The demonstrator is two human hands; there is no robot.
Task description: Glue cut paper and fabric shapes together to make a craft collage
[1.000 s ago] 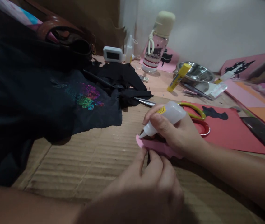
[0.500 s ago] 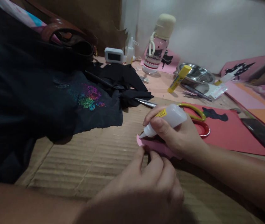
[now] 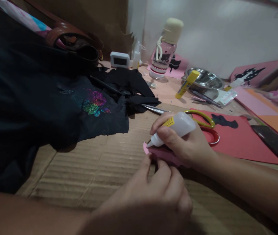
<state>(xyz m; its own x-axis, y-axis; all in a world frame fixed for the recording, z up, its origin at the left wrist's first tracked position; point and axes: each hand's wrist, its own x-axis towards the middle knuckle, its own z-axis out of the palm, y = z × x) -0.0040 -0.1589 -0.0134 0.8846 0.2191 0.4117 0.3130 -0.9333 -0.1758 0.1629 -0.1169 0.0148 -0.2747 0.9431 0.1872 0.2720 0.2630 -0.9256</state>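
Observation:
My right hand (image 3: 188, 140) is wrapped round a translucent white glue bottle (image 3: 181, 125) with a yellow label, tilted so its nozzle points down to the left. The nozzle tip meets the left end of a pink paper piece (image 3: 163, 154). Thumb and fingers of my left hand (image 3: 153, 189) pinch the lower edge of that paper, just above the corrugated cardboard (image 3: 80, 173). Much of the paper is hidden behind my right hand. Right behind the bottle lie scissors (image 3: 202, 118) with yellow and red handles.
Black cloth (image 3: 100, 111) covers the left side. Red paper (image 3: 246, 140) with a black cutout lies at right. Farther back stand a yellow glue stick (image 3: 187, 84), a metal bowl (image 3: 206, 78), a pink drinking bottle (image 3: 164, 55) and a small white device (image 3: 119, 60).
The view has shifted very slightly. My right hand and the glue bottle sit a touch lower, the nozzle still at the paper's left end. My left hand keeps its pinch.

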